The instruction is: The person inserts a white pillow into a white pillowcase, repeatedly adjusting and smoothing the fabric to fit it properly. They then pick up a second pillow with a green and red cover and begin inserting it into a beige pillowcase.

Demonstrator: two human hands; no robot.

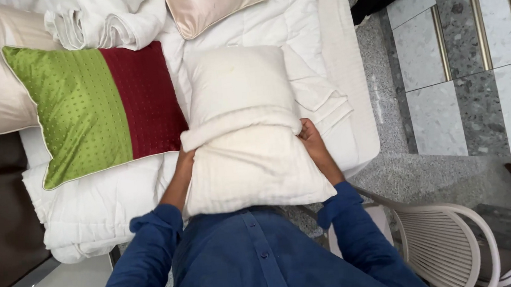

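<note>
Holding a plain white pillow (245, 132) up over the bed edge (362, 147), part way into its loose white cover (252, 174), left hand (184, 164) and right hand (311, 138) gripping each side, green and red cushion (94, 107) lying beside.

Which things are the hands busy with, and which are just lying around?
Busy with:
- white pillow
- white cover part-way over it
- left hand and right hand, gripping the cover's sides

Just lying around:
- green and red cushion
- beige cushion
- folded white bedding
- chair
</note>
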